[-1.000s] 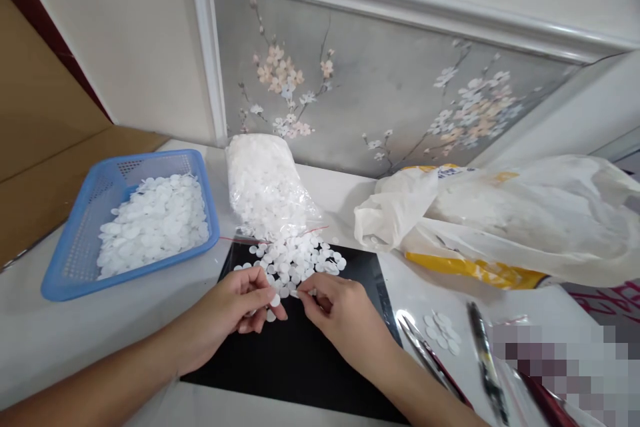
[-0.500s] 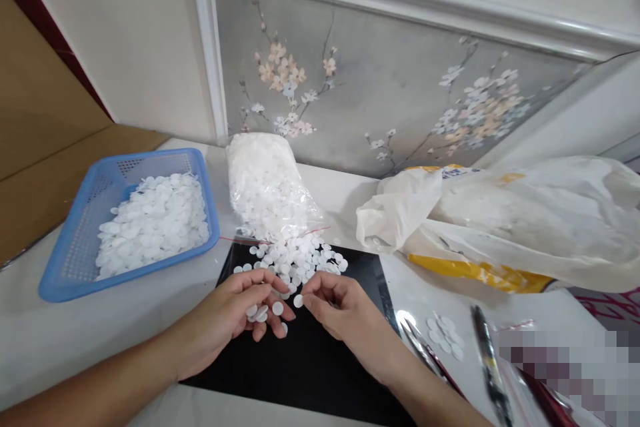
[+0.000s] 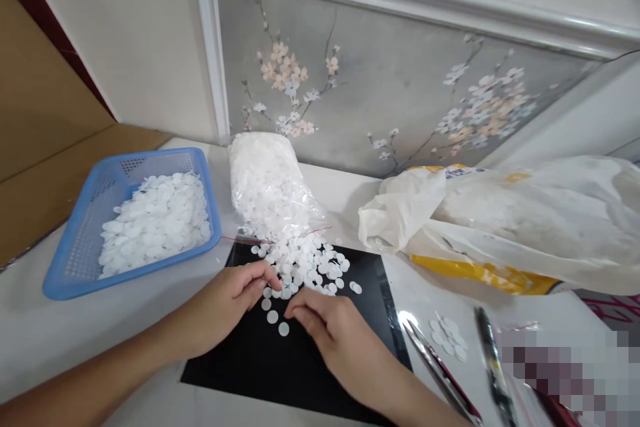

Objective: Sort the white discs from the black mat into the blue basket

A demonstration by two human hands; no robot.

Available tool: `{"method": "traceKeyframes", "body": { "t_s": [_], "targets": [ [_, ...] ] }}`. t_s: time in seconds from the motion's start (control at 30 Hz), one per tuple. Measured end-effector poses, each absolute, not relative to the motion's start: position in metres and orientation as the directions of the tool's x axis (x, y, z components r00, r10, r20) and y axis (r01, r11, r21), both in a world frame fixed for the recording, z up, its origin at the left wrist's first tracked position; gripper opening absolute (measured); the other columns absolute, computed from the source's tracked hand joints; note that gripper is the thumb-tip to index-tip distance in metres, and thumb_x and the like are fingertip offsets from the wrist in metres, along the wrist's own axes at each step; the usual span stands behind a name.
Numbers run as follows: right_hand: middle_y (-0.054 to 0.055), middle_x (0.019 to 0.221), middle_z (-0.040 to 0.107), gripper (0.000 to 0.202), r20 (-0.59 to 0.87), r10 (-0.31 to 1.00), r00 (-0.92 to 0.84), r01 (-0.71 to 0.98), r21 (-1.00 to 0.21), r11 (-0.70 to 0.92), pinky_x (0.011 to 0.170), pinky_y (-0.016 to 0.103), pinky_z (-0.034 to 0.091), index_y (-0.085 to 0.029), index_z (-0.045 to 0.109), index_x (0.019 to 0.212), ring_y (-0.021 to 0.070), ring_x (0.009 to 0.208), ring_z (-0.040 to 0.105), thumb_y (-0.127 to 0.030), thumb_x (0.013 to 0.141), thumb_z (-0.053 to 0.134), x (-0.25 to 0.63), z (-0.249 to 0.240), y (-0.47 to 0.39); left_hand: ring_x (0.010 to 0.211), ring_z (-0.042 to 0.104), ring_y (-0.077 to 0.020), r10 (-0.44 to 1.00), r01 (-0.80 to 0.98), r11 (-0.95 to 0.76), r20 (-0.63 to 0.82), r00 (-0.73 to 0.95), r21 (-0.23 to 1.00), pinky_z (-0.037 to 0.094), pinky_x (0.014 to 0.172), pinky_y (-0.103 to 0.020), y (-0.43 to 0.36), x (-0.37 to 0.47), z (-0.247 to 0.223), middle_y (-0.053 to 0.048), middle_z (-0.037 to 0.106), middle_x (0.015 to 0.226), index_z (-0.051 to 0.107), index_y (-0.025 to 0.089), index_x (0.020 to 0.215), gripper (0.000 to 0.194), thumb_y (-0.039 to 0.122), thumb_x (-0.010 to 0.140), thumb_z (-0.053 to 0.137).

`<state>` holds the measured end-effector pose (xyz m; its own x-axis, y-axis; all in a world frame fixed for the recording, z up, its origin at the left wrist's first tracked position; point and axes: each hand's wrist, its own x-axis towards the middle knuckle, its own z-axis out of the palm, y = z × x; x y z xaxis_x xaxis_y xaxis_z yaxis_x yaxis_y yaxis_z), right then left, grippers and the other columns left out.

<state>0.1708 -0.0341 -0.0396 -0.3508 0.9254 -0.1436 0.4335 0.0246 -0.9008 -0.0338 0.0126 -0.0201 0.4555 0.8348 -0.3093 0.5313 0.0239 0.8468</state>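
My left hand (image 3: 220,310) is palm down over a black mat (image 3: 240,363), at the left edge of a loose pile of thin white plastic discs (image 3: 303,257). Its fingers curl inward, and whatever lies under them is hidden. To the right, my right hand (image 3: 345,350) has its fingers bent and pressed together, tips low near the mat. No disc shows at those fingertips. Between the two hands lie a few single discs, the lowest a round white disc (image 3: 284,329). Behind the pile, a clear plastic bag (image 3: 267,180) full of discs spills onto the mat.
A blue basket (image 3: 213,213) heaped with discs stands at left. On the right lie a white and yellow plastic bag (image 3: 500,213), a small group of discs (image 3: 449,337), metal scissors (image 3: 430,353) and a black pen (image 3: 493,360). A floral panel (image 3: 375,93) rises behind.
My left hand has turned over, and the discs on its fingers are no longer seen there. My right hand's held disc is out of sight. A couple of discs now lie right of the pile.
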Motion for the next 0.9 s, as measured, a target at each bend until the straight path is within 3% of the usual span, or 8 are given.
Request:
{"method": "traceKeyframes", "body": {
  "t_s": [0.1, 0.2, 0.27, 0.37, 0.47, 0.53, 0.77, 0.9],
  "targets": [
    [0.001, 0.081, 0.070, 0.008, -0.007, 0.888, -0.460, 0.701, -0.616, 0.358, 0.061, 0.026, 0.039, -0.022, 0.066, 0.090, 0.0164, 0.068, 0.063, -0.015, 0.088, 0.062, 0.165, -0.045, -0.042, 0.058, 0.046, -0.0150, 0.822, 0.647, -0.182, -0.246, 0.513, 0.741, 0.029, 0.056, -0.025, 0.009, -0.033, -0.021, 0.005, 0.054, 0.062, 0.070, 0.026, 0.086, 0.011, 0.026, 0.082, 0.059],
    [0.003, 0.076, 0.069, 0.009, 0.095, 0.800, -0.593, 0.730, -0.355, 0.583, 0.055, 0.028, 0.036, -0.019, 0.066, 0.087, 0.0177, 0.064, 0.064, -0.012, 0.089, 0.060, 0.164, -0.053, -0.045, 0.071, 0.058, -0.0182, 0.790, 0.674, -0.324, -0.202, 0.579, 0.664, 0.035, 0.064, -0.026, 0.007, -0.032, -0.024, 0.001, 0.067, 0.081, 0.071, 0.025, 0.085, 0.010, 0.020, 0.080, 0.064],
    [0.003, 0.073, 0.068, 0.015, 0.150, 0.776, -0.613, 0.725, -0.286, 0.627, 0.054, 0.028, 0.035, -0.018, 0.065, 0.082, 0.0167, 0.062, 0.062, -0.010, 0.091, 0.055, 0.163, -0.058, -0.044, 0.077, 0.061, -0.0202, 0.769, 0.687, -0.397, -0.187, 0.611, 0.608, 0.036, 0.067, -0.027, 0.006, -0.031, -0.026, -0.002, 0.069, 0.085, 0.070, 0.024, 0.084, 0.011, 0.019, 0.083, 0.060],
    [0.000, 0.066, 0.062, 0.016, 0.158, 0.862, -0.482, 0.736, -0.461, 0.496, 0.053, 0.025, 0.034, -0.018, 0.064, 0.077, 0.0132, 0.057, 0.055, -0.008, 0.085, 0.055, 0.162, -0.057, -0.039, 0.076, 0.060, -0.0209, 0.748, 0.690, -0.492, -0.148, 0.647, 0.530, 0.035, 0.065, -0.028, 0.006, -0.030, -0.026, -0.004, 0.067, 0.081, 0.067, 0.022, 0.077, 0.018, 0.020, 0.088, 0.053],
    [-0.006, 0.054, 0.047, 0.013, -0.053, 0.963, -0.264, 0.601, -0.790, 0.122, 0.048, 0.023, 0.029, -0.019, 0.062, 0.071, 0.0089, 0.048, 0.040, -0.014, 0.082, 0.057, 0.164, -0.047, -0.033, 0.072, 0.058, -0.0197, 0.752, 0.691, -0.515, -0.118, 0.648, 0.507, 0.034, 0.062, -0.028, 0.003, -0.029, -0.026, -0.004, 0.063, 0.076, 0.062, 0.021, 0.071, 0.025, 0.024, 0.092, 0.048],
    [-0.007, 0.052, 0.039, 0.013, -0.202, 0.960, -0.195, 0.441, -0.892, -0.098, 0.047, 0.022, 0.026, -0.019, 0.061, 0.068, 0.0080, 0.048, 0.034, -0.020, 0.081, 0.057, 0.165, -0.039, -0.030, 0.068, 0.056, -0.0180, 0.759, 0.692, -0.514, -0.107, 0.642, 0.507, 0.033, 0.060, -0.027, 0.001, -0.029, -0.026, -0.002, 0.060, 0.073, 0.059, 0.021, 0.070, 0.023, 0.021, 0.089, 0.048],
    [-0.012, 0.045, 0.027, 0.018, -0.359, 0.903, -0.235, 0.090, -0.933, -0.348, 0.041, 0.022, 0.014, -0.019, 0.054, 0.066, 0.0049, 0.040, 0.018, -0.032, 0.077, 0.060, 0.168, -0.036, -0.026, 0.053, 0.041, -0.0116, 0.825, 0.701, -0.364, -0.137, 0.548, 0.613, 0.027, 0.054, -0.025, -0.002, -0.024, -0.026, 0.006, 0.043, 0.058, 0.050, 0.021, 0.066, 0.013, 0.011, 0.075, 0.048],
    [-0.008, 0.046, 0.045, 0.013, -0.377, 0.894, -0.243, 0.086, -0.926, -0.367, 0.039, 0.021, 0.012, -0.018, 0.054, 0.070, 0.0037, 0.039, 0.021, -0.027, 0.078, 0.059, 0.169, -0.039, -0.026, 0.054, 0.039, -0.0110, 0.852, 0.646, -0.183, -0.208, 0.480, 0.741, 0.027, 0.054, -0.024, 0.000, -0.022, -0.021, 0.007, 0.043, 0.057, 0.051, 0.021, 0.066, 0.011, 0.016, 0.076, 0.051]
  ]
}}
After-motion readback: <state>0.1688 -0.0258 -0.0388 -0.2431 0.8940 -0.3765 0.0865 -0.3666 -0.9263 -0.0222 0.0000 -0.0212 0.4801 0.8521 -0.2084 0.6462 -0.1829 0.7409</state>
